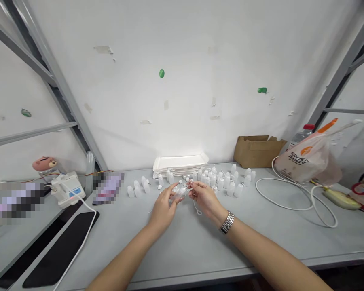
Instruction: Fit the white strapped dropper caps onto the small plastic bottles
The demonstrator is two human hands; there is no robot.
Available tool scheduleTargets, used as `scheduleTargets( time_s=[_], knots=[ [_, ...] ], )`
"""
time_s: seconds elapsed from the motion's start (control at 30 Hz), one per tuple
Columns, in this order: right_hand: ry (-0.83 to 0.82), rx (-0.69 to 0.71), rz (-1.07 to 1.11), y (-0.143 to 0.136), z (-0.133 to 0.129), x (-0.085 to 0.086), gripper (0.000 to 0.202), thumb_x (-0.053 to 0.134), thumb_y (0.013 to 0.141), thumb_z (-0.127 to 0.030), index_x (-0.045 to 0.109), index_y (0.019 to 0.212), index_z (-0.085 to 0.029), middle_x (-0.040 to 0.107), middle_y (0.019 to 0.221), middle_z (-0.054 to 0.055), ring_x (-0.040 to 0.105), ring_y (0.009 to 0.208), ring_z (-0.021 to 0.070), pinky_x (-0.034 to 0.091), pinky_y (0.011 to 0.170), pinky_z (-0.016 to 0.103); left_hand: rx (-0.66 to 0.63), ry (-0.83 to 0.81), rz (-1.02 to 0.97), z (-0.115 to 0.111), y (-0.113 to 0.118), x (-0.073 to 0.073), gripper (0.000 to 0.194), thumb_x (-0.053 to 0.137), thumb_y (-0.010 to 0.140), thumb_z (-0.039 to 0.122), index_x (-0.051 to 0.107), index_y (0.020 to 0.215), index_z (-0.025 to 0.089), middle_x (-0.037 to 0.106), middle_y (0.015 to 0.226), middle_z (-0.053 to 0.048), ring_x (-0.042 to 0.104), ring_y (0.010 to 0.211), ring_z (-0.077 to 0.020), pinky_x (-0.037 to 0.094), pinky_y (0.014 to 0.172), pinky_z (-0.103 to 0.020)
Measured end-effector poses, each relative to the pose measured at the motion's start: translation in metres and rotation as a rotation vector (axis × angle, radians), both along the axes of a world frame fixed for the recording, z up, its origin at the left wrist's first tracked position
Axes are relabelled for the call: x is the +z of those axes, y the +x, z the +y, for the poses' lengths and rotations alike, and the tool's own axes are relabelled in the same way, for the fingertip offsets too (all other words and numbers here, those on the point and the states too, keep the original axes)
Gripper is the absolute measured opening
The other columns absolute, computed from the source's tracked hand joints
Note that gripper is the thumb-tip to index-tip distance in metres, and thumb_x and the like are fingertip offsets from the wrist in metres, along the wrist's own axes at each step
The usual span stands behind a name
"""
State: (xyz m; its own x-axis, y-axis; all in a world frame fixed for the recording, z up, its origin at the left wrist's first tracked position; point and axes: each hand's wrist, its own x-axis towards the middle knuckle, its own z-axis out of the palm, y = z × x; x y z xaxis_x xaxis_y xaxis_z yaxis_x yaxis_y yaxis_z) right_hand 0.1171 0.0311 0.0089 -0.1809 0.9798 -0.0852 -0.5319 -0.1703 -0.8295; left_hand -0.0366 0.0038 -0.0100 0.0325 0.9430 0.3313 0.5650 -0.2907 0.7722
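Note:
Near the middle of the grey table, my left hand (164,205) is closed around a small translucent white bottle (178,193). My right hand (206,199) pinches at the top of that bottle, its fingertips together; what they hold is too small to make out. A thin white strap with a ring end (198,211) hangs beside the right fingers. Several similar white bottles (221,184) stand just beyond and to the right of my hands. Another small group of bottles (137,190) stands to the left.
Stacked white trays (182,162) lie against the wall, with an open cardboard box (259,152) to their right. Farther right are a plastic bag (306,159) and a looping white cable (286,208). A power strip (68,190) and black mat (60,250) lie left.

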Motion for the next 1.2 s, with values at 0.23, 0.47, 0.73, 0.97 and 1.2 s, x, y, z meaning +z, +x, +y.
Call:
scheduleTargets(
  time_s=[0.23,0.47,0.73,0.97,1.2],
  knots=[
    [-0.003,0.012,-0.003,-0.0006,0.001,-0.002,0.023,0.078,0.051,-0.031,0.067,0.065,-0.016,0.062,0.068,0.001,0.049,0.053,0.0079,0.04,0.058,0.025,-0.014,0.058,0.07,-0.0012,-0.0007,-0.002,0.043,0.046,0.081,0.028,0.044,0.124,0.025,0.056,0.094,-0.006,0.052,0.084,-0.0198,0.043,0.078,-0.035],
    [-0.008,0.001,-0.027,0.0004,-0.0008,-0.0005,0.023,0.078,0.052,-0.033,0.067,0.065,-0.017,0.062,0.068,0.0,0.05,0.053,0.0077,0.039,0.059,0.025,-0.008,0.049,0.094,-0.002,0.0001,-0.0007,0.044,0.046,0.081,0.027,0.044,0.125,0.025,0.056,0.097,-0.006,0.053,0.087,-0.02,0.044,0.075,-0.034],
    [-0.005,-0.006,-0.066,0.0002,-0.0007,-0.0016,0.022,0.077,0.054,-0.034,0.067,0.064,-0.017,0.061,0.068,0.0,0.048,0.052,0.0069,0.038,0.058,0.025,-0.005,0.058,0.128,-0.0015,0.0003,-0.0016,0.044,0.047,0.081,0.026,0.044,0.125,0.025,0.057,0.098,-0.007,0.053,0.085,-0.0191,0.044,0.076,-0.034],
    [0.019,-0.017,-0.088,0.0007,0.0004,-0.0039,0.026,0.077,0.052,-0.035,0.067,0.067,-0.016,0.06,0.065,0.0,0.049,0.052,0.0078,0.039,0.058,0.025,-0.003,0.057,0.115,-0.002,0.0001,-0.0024,0.044,0.048,0.081,0.028,0.045,0.125,0.025,0.057,0.101,-0.007,0.054,0.085,-0.0191,0.045,0.075,-0.034],
    [0.059,-0.044,-0.112,-0.0005,0.0006,-0.0043,0.028,0.076,0.053,-0.038,0.067,0.066,-0.015,0.059,0.062,-0.002,0.05,0.051,0.0073,0.04,0.059,0.025,-0.022,0.067,0.045,-0.0018,0.0053,-0.0071,0.034,0.046,0.083,0.027,0.054,0.116,0.023,0.059,0.09,-0.005,0.056,0.08,-0.0179,0.047,0.073,-0.033]
  ],
)
